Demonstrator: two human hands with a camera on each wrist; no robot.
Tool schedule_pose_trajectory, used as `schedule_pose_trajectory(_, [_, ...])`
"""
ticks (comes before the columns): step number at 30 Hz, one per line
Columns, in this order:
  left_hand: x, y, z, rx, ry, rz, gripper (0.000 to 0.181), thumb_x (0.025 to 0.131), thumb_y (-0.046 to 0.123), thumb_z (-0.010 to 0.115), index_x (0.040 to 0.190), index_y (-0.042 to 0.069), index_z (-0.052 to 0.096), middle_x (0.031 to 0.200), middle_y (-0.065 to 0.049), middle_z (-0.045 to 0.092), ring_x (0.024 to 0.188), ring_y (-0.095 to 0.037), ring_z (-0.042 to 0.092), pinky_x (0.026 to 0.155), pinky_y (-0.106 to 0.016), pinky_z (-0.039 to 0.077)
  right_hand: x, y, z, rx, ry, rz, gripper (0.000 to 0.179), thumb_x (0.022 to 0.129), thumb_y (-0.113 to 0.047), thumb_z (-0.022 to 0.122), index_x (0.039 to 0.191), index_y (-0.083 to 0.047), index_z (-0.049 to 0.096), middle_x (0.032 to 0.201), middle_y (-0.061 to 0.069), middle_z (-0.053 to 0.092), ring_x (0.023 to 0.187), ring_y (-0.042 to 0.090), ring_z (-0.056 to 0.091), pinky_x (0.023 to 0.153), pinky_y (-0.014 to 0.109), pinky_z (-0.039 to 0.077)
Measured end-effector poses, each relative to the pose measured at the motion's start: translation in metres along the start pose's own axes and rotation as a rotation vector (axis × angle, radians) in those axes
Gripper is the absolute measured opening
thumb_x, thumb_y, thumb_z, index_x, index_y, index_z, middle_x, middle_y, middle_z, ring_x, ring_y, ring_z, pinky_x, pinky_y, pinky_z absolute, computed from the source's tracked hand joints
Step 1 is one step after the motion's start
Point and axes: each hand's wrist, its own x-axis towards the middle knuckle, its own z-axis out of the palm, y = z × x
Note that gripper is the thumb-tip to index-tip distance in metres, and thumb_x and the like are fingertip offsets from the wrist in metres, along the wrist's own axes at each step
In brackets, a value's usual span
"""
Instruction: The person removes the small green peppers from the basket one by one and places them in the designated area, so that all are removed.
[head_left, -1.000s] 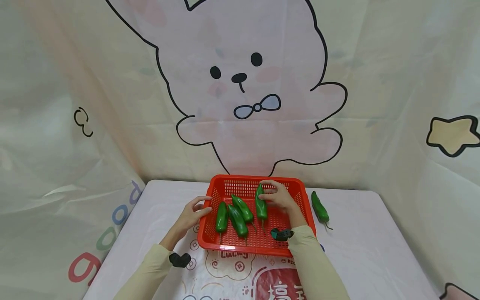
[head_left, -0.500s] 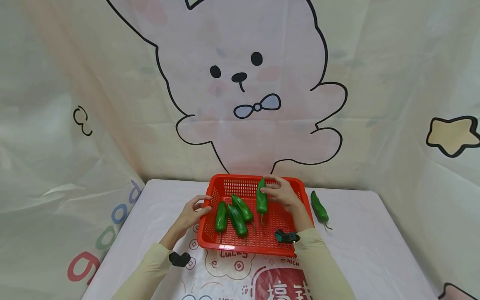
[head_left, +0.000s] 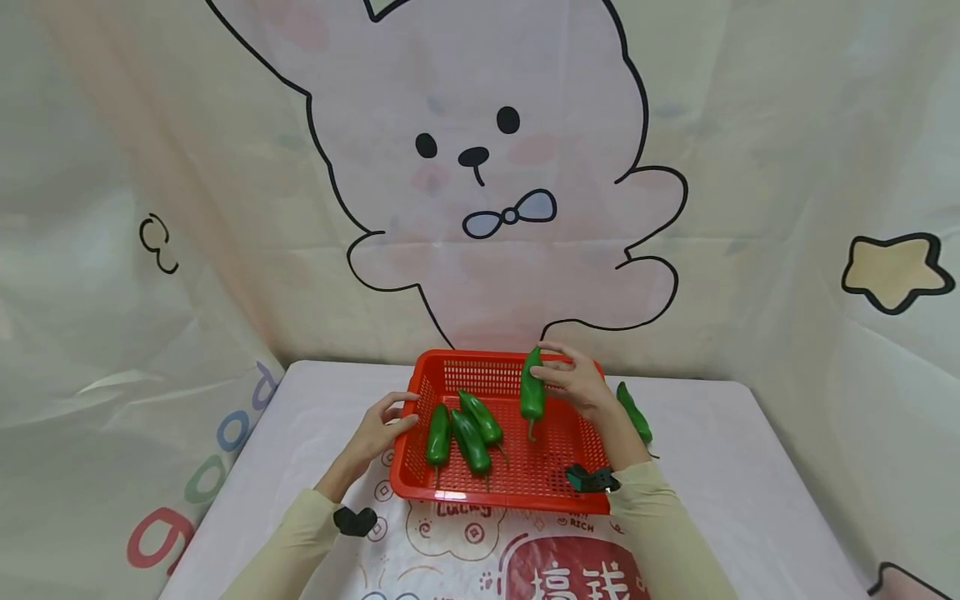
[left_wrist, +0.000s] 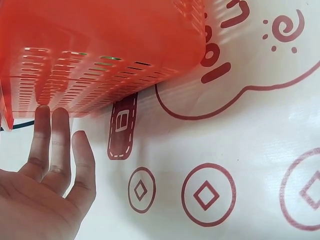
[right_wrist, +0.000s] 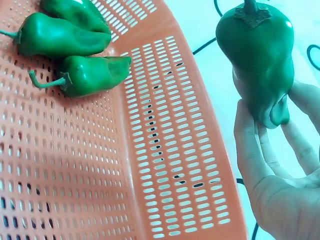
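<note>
Pinching the long green pepper (head_left: 532, 392) by its tapered tip near the far side of the red plastic basket (head_left: 525, 502), the right hand (head_left: 583, 387) likely has a light, firm, slick load better held mid-body, while the uncurled left hand (head_left: 373, 432) touches the basket's left side.

Plain pale yellow-green sleeves (head_left: 288, 540) — small black camera (head_left: 355, 522) by the left cuff, black-and-teal one (head_left: 592, 480) by the right.

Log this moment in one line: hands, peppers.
left hand: touches red basket at left side; right hand: pinches green pepper at tip end; in basket: three peppers; table right of basket: one pepper
</note>
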Motion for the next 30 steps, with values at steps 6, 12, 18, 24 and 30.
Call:
schedule_pose_trajectory(6, [-0.011,0.014,0.002,0.001,0.001,0.013,0.041,0.099,0.007,0.066,0.139,0.003,0.054,0.123,-0.025,0.058,0.110,-0.052,0.060,0.077,-0.044,0.060,-0.008,-0.007,-0.004,-0.045,-0.017,-0.018,0.060,0.095,-0.001,0.071,0.149,-0.008,0.047,0.116,0.020,0.064,0.094,0.028,0.070,0.084,0.043,0.059])
schedule_pose_trajectory(12, [-0.010,0.014,0.001,-0.005,-0.001,0.023,0.041,0.099,0.008,0.066,0.138,0.003,0.054,0.121,-0.025,0.058,0.109,-0.054,0.059,0.079,-0.050,0.059,-0.016,-0.013,-0.010,-0.073,-0.016,-0.035,0.062,0.093,-0.001,0.073,0.149,-0.007,0.046,0.120,0.024,0.060,0.096,0.028,0.070,0.084,0.042,0.059])
schedule_pose_trajectory(18, [-0.010,0.015,0.001,-0.002,-0.011,0.017,0.042,0.099,0.007,0.066,0.139,0.001,0.053,0.120,-0.026,0.059,0.109,-0.055,0.059,0.082,-0.056,0.057,-0.024,-0.020,-0.018,-0.095,-0.002,-0.048,0.062,0.094,-0.003,0.074,0.149,-0.005,0.046,0.125,0.029,0.055,0.099,0.027,0.069,0.083,0.041,0.059])
schedule_pose_trajectory(24, [-0.012,0.019,0.001,0.005,-0.009,0.013,0.042,0.100,0.008,0.066,0.139,0.001,0.053,0.122,-0.026,0.058,0.110,-0.053,0.059,0.082,-0.053,0.058,-0.031,-0.025,-0.028,-0.132,0.012,-0.063,0.063,0.095,-0.004,0.073,0.151,-0.004,0.044,0.131,0.032,0.052,0.101,0.026,0.068,0.084,0.041,0.059])
schedule_pose_trajectory(30, [-0.006,0.008,0.001,0.015,0.004,0.010,0.042,0.100,0.008,0.065,0.140,0.003,0.053,0.123,-0.027,0.057,0.111,-0.053,0.058,0.082,-0.052,0.058,-0.043,-0.028,-0.042,-0.189,0.053,-0.051,0.065,0.095,-0.011,0.074,0.152,-0.005,0.042,0.135,0.030,0.051,0.104,0.021,0.067,0.087,0.035,0.057])
